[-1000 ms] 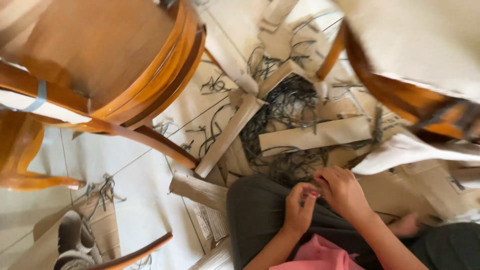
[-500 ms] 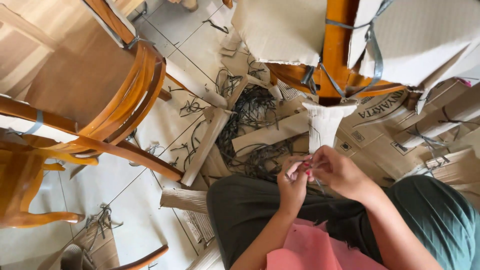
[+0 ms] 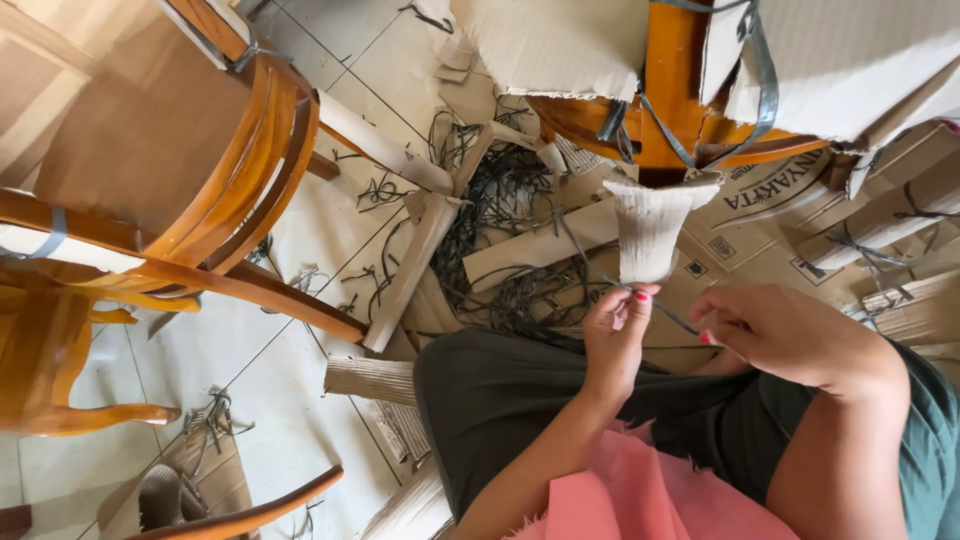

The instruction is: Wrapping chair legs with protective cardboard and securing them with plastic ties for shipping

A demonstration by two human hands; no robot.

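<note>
Far to my left stands a wooden chair [image 3: 150, 170] on the tiled floor [image 3: 290, 440], its legs bound with strips of tape. Past it, toward the middle of the floor, lies a heap of cut dark strapping [image 3: 510, 215] among flattened cardboard pieces [image 3: 545, 245].

My left hand [image 3: 615, 345] is raised over my lap, thumb and forefinger pinched together on a thin dark strap [image 3: 672, 318]. The strap runs slantwise, from up and left by the cardboard-wrapped chair leg [image 3: 650, 235] down and to the right, into my right hand [image 3: 790, 335]. So its long axis crosses between my two hands, and both are on it; the left sits nearer the wrapped leg, just below its lower end. My right fingers [image 3: 722, 322] are curled together around the strap's near end, though I cannot make out how much of it is inside the fist.

The strap's far end is lost against the dark heap behind. Above, a second chair [image 3: 680, 90] under cardboard is cut off by the top edge, and the pink cloth [image 3: 650, 495] on my lap hides my knees.
</note>
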